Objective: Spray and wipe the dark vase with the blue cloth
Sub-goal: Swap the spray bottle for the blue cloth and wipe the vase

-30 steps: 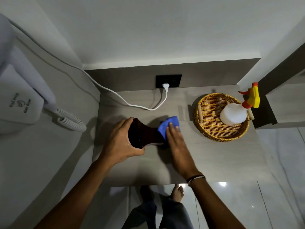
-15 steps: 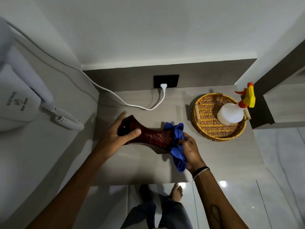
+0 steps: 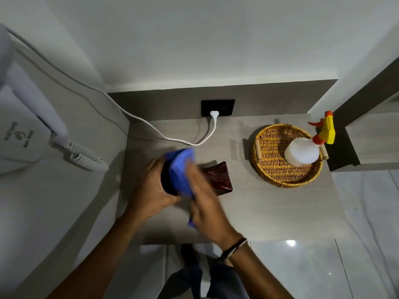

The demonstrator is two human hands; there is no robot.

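Grey countertop [image 3: 269, 203]: left hand [image 3: 151, 190] clasps dark vase [image 3: 218, 178] lying sideways; right hand [image 3: 205, 203] presses blue cloth [image 3: 180, 171] onto its mouth end.

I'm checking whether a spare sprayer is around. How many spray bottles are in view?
1. The spray bottle stands in the wicker basket at the right end of the counter, away from both hands. Nothing in view seems able to hide another.

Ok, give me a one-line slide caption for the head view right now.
Left hand steadies the dark vase on its side while the right hand rubs the blue cloth over it; spray bottle sits in the wicker basket.
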